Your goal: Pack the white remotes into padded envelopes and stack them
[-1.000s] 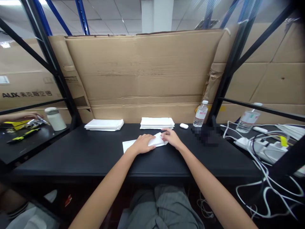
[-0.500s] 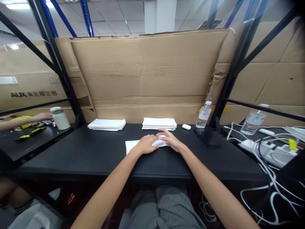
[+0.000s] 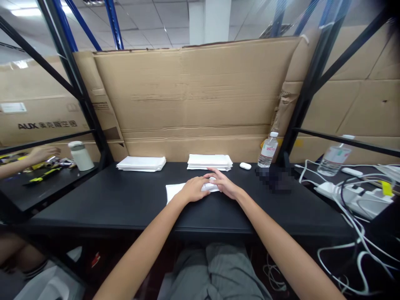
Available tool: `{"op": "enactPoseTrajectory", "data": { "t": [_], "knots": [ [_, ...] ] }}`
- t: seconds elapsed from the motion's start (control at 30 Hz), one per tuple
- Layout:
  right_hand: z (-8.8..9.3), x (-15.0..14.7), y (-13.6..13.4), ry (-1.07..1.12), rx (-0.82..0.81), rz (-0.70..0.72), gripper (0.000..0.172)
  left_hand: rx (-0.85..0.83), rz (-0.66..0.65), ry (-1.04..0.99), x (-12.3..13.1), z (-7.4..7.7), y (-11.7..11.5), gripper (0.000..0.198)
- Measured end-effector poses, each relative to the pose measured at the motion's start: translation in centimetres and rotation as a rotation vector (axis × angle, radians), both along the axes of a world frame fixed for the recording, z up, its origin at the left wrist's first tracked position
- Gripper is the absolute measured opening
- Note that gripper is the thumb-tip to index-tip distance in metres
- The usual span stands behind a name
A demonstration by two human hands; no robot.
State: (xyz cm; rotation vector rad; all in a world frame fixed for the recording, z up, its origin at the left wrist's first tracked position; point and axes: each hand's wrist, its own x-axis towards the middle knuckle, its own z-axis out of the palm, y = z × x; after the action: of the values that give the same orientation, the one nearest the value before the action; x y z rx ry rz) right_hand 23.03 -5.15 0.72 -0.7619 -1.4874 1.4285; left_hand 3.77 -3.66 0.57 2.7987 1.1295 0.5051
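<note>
A piece of white paper lies on the black table in front of me, its right end raised or folded over between my hands. My left hand rests across the middle of the paper, thumb and fingers at the folded part. My right hand holds the right end, thumb and fingertips on the paper and the index finger stretched toward the left. The fingertips of both hands nearly meet, and they hide part of the fold. Just behind the hands lies a stack of white folded paper.
Another white paper stack is at the back left. At the right stand a small white case and a water bottle. A power strip with cables lies beyond. At far left are a thermos and another person's hand.
My hands and the paper hold nearly the same pose; the whole view has shifted slightly. The other person's hand at the far left has moved a little to the left.
</note>
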Motion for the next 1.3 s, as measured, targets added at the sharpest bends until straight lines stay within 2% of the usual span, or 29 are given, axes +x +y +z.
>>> {"op": "enactPoseTrajectory", "data": {
  "t": [0.23, 0.33, 0.4, 0.5, 0.57, 0.63, 0.73, 0.8, 0.87, 0.97, 1.07, 1.2, 1.23, 1.3],
  "knots": [
    [0.0, -0.2, -0.2, -0.009, 0.012, -0.004, 0.064, 0.021, 0.0, 0.006, 0.2, 0.1, -0.2, 0.046],
    [-0.1, -0.2, 0.2, -0.071, 0.031, -0.071, 0.062, 0.03, 0.001, 0.022, 0.2, 0.3, -0.5, 0.045],
    [-0.4, 0.1, 0.8, -0.123, 0.073, -0.208, 0.056, 0.048, 0.017, 0.032, 0.2, 0.4, -0.6, 0.046],
    [-1.0, 1.0, 2.1, -0.182, 0.175, -0.519, 0.042, 0.096, 0.044, 0.026, 0.1, 0.4, -0.6, 0.048],
    [-1.3, 1.6, 2.7, -0.237, 0.194, -0.662, 0.041, 0.136, 0.052, 0.002, 0.0, 0.4, -0.5, 0.049],
    [-1.5, 1.9, 2.7, -0.249, 0.132, -0.634, 0.051, 0.173, 0.046, -0.037, -0.1, 0.5, -0.5, 0.049],
    [-1.3, 1.6, 1.8, -0.158, 0.026, -0.395, 0.075, 0.221, 0.027, -0.102, 0.0, 0.8, -0.6, 0.048],
    [-1.1, 1.0, 1.1, -0.098, 0.019, -0.267, 0.09, 0.243, 0.019, -0.132, 0.2, 1.0, -0.7, 0.048],
    [-0.7, 0.6, 0.5, -0.077, 0.046, -0.222, 0.101, 0.255, 0.016, -0.145, 0.3, 1.0, -0.9, 0.049],
    [-0.4, 0.4, 0.3, -0.1, 0.1, -0.245, 0.107, 0.265, 0.01, -0.139, 0.5, 0.8, -1.0, 0.052],
    [-0.4, 0.3, 0.5, -0.153, 0.156, -0.292, 0.095, 0.285, 0.001, -0.134, 0.7, 0.7, -1.2, 0.055],
    [-0.9, 0.5, 1.0, -0.21, 0.185, -0.329, 0.049, 0.34, 0.026, -0.151, 0.9, 1.3, -1.8, 0.054],
    [-1.0, 0.6, 1.1, -0.216, 0.183, -0.339, 0.04, 0.356, 0.036, -0.157, 1.0, 1.5, -2.0, 0.051],
    [-1.1, 0.9, 1.3, -0.215, 0.176, -0.368, 0.033, 0.384, 0.034, -0.168, 1.0, 1.7, -2.4, 0.043]
  ]
}}
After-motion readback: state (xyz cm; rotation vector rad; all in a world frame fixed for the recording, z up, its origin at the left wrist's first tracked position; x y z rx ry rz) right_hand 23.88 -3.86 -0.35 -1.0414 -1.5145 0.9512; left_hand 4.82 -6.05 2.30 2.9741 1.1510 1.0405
